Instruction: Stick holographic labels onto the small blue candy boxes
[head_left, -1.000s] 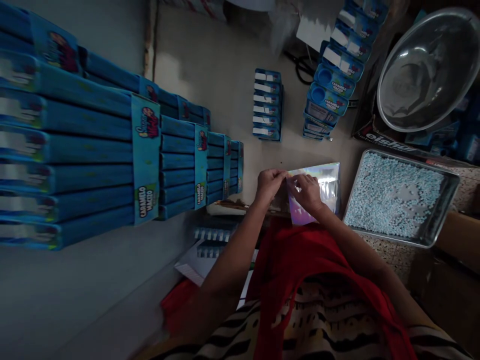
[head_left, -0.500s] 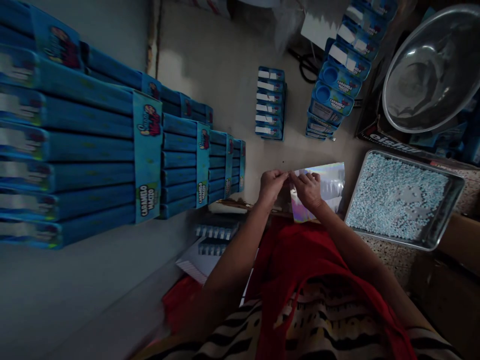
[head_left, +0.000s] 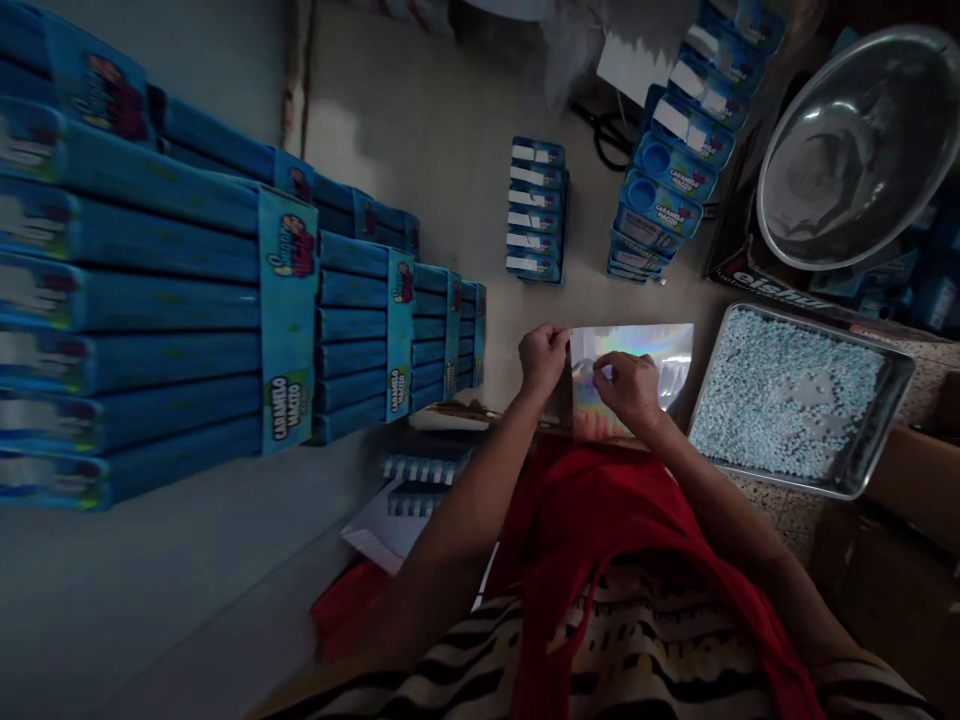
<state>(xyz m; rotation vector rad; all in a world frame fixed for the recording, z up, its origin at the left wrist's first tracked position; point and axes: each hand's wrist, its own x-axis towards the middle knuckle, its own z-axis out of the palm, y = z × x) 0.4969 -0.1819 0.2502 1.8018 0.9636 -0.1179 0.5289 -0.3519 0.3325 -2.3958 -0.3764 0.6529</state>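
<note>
A shiny iridescent silver pouch (head_left: 671, 350) lies at the table's front edge, close to my body. My left hand (head_left: 544, 358) pinches its upper left corner between thumb and fingers. Over the middle of the pouch is my right hand (head_left: 628, 388), its thumb and index finger curled together in a pinch. Whether anything small sits between those fingertips is too dark and small to tell.
Stacked blue boxes (head_left: 172, 290) fill the left side. A small blue stack (head_left: 535, 210) stands ahead, with more boxes (head_left: 671, 205) and scissors (head_left: 611, 135) beyond. To the right are a tray (head_left: 791, 400) of pale blue pellets and a metal bowl (head_left: 855, 150).
My right hand has moved from the pouch's left edge, beside my left hand, rightward and down over its middle. The pouch lies straighter. The view has shifted slightly.
</note>
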